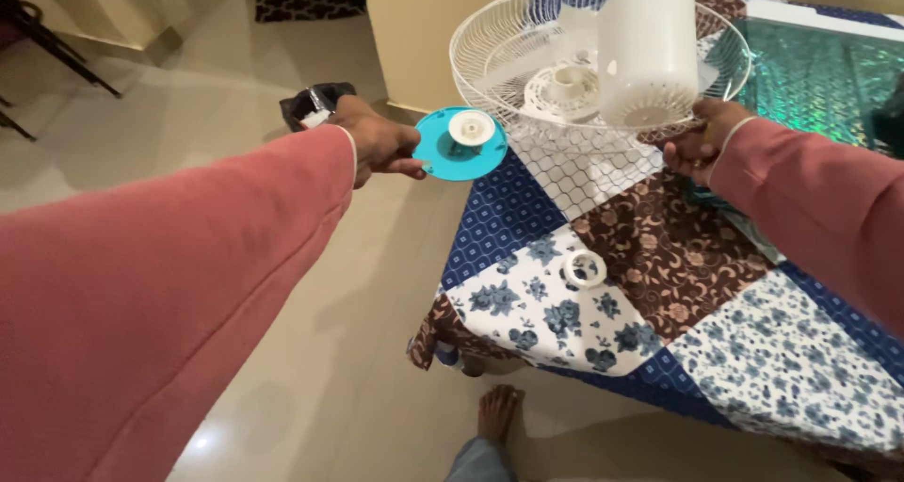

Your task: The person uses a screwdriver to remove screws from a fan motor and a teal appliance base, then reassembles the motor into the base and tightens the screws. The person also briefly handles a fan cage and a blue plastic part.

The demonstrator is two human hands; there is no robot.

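Head view: fan parts held apart over a patchwork tabletop (659, 256).
Left hand (377, 143) grips the teal disc (443, 157); right hand (697, 143) clasps the fan guard (527, 40) with motor housing (648, 49). White ring (584, 269) lies loose, unfitted.

The fan guard (527, 58) and motor housing (648, 49) crowd the bed's (659, 256) far end; its near patchwork lies open.

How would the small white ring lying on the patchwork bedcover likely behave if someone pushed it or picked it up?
The white ring looks like thin moulded plastic, so probably stiff and light for its size. It lies flat on the soft patchwork cover, so a push would likely drag it rather than roll it. Its small, smooth look suggests it could slip from fingertips.
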